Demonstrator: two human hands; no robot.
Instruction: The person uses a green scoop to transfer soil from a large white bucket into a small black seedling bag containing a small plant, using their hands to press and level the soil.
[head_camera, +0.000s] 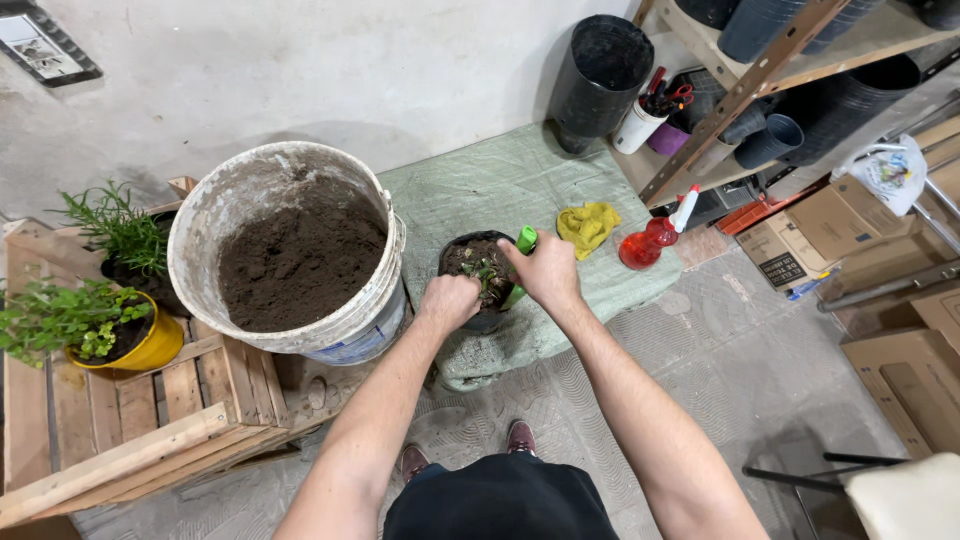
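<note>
The left hand (447, 300) is gripping the rim of the small black plastic pot (484, 275); the right hand (545, 268), fisted, is clutching a green plastic tool (524, 243) just above it; a big white soil-filled bucket (290, 250) is sitting left of both hands.

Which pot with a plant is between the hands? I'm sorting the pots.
The small black plastic pot on the green cloth; the yellow pot sits apart on the wooden crate.

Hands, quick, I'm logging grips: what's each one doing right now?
Left hand: closed, fist pressed on the small black pot.
Right hand: closed on a green tool.
</note>
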